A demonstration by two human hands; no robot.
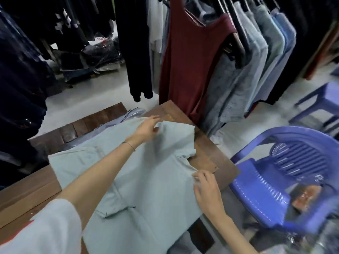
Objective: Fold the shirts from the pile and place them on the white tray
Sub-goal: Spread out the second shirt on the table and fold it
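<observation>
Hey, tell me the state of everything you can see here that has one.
Shirt: spread on the table, unfolded, one sleeve lifted.
Left grip: pinches the sleeve.
Right grip: pinches the shirt's side edge.
Maroon dress: hanging.
Blue chair: upright, beside the table.

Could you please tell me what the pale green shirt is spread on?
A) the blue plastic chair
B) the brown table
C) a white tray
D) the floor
B: the pale green shirt lies on the brown table, whose top shows around it; the blue plastic chair stands beside.
</observation>
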